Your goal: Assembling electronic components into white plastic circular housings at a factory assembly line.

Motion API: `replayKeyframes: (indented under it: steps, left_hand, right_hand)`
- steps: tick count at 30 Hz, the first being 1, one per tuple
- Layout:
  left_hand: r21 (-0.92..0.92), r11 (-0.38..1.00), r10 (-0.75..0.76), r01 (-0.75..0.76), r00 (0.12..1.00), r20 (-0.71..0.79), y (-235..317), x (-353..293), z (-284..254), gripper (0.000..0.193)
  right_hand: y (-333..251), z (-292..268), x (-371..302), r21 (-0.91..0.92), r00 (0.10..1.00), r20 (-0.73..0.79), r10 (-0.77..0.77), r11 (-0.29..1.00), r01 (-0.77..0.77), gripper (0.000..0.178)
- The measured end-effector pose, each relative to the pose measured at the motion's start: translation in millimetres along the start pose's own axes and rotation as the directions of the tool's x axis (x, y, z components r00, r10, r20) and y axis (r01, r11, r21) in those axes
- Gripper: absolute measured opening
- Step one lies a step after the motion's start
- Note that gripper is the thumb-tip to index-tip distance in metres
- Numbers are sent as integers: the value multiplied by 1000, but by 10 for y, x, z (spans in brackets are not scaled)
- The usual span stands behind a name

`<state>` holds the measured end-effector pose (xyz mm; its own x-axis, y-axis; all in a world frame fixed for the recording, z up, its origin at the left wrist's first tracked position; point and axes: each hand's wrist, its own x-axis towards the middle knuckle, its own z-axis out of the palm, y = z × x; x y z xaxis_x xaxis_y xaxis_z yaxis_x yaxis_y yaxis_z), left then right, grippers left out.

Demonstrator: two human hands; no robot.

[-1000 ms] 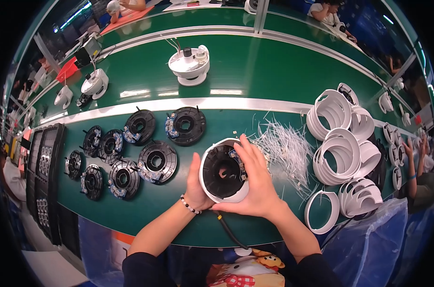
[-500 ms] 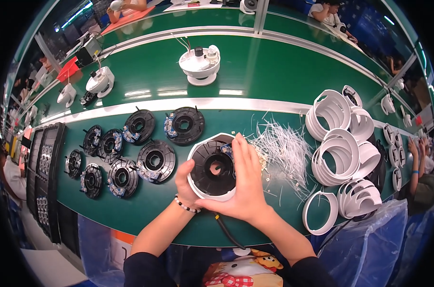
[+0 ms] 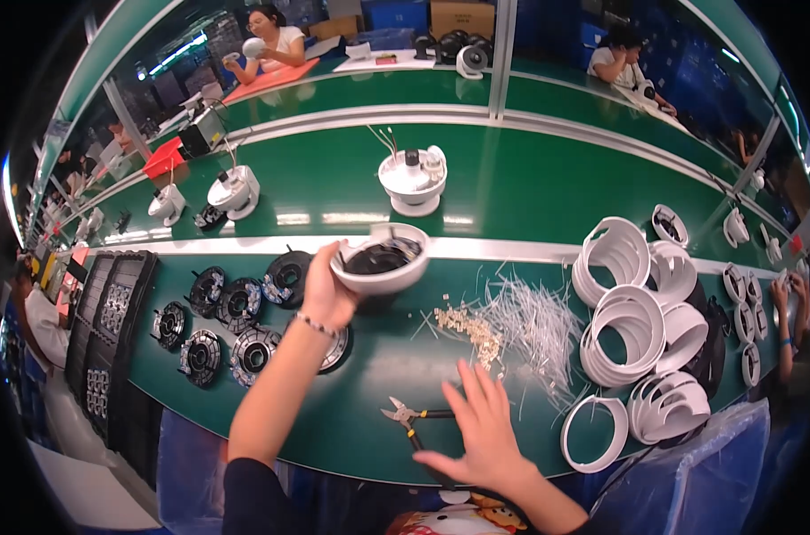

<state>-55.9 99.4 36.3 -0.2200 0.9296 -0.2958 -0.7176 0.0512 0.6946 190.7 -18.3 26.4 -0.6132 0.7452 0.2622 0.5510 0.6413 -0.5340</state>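
Note:
My left hand (image 3: 327, 290) grips the side of a white ring-shaped housing (image 3: 385, 280), raised above the bench and tilted. Inside the ring sits a black plastic disc (image 3: 367, 261), partly hidden by the rim. My right hand (image 3: 487, 437) is low and empty, its fingers spread. Just left of it lie diagonal cutters (image 3: 407, 415) with black-and-yellow handles and parted jaws; the hand covers part of one handle. Below and left of the held housing, several black discs with blue circuit boards (image 3: 200, 357) lie on the green bench, some behind my left forearm.
Cut white strips (image 3: 534, 330) and small cream-coloured connectors (image 3: 472, 332) are heaped right of centre. Stacked white rings (image 3: 624, 334) stand farther right. A black tray (image 3: 111, 312) is at the left. White lamp-like units (image 3: 414, 183) stand on the green surface beyond the metal rail (image 3: 512, 256).
My right hand has let go of the housing and moved down and right. The left hand has carried it forward and tilted it. The cutters' jaws have come into sight.

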Motion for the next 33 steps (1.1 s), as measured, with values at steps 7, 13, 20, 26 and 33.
replayKeyframes:
  steps: [7, 13, 20, 26, 33]
  left_hand:
    - [284, 937, 279, -204, 926, -255, 449, 1329, -395, 36]
    - [297, 904, 400, -306, 851, -339, 532, 2049, -876, 24]
    - [776, -556, 754, -299, 213, 622, 275, 1415, -24, 41]
    - [671, -431, 210, -603, 656, 725, -408, 962, 821, 16]
    - [311, 917, -279, 250, 959, 53, -1057, 1711, 997, 70]
  right_hand:
    - [-132, -109, -419, -164, 965, 184, 188, 974, -159, 86]
    - [-74, -104, -449, -85, 942, 252, 222, 975, -207, 101]
    - [164, -89, -395, -52, 970, 213, 116, 993, -108, 85]
    - [252, 281, -236, -264, 993, 86, 78, 963, -53, 40]
    - [305, -110, -504, 59, 954, -186, 235, 972, -228, 33]
